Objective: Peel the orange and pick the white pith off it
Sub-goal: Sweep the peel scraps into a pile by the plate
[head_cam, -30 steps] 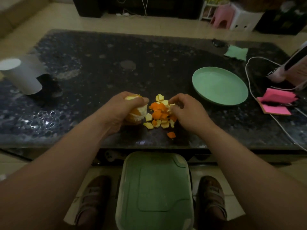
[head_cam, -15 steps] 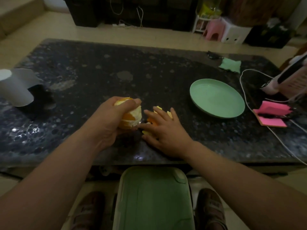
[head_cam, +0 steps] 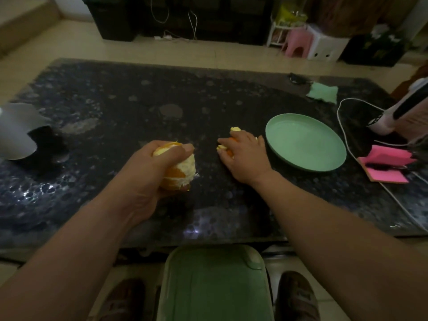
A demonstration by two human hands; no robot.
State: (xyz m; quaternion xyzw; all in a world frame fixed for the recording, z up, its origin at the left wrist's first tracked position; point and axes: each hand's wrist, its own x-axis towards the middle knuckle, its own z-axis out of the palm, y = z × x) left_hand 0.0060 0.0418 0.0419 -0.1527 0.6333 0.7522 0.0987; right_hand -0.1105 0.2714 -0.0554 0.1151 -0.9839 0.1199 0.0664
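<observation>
Orange peel scraps (head_cam: 235, 129) hide beneath the right hand (head_cam: 246, 154).

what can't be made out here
Head view, dim light:
- Peel scraps: mostly under the right hand, number unclear.
- Orange: the left hand covers its left side, so remaining pith there is unseen.
- White device: cut off by the right edge.

I saw the desk (head_cam: 115, 100) as glossy, speckled dark stone. The plate (head_cam: 305, 144) looked smooth matt plastic, the orange (head_cam: 183, 167) rough with pith.
</observation>
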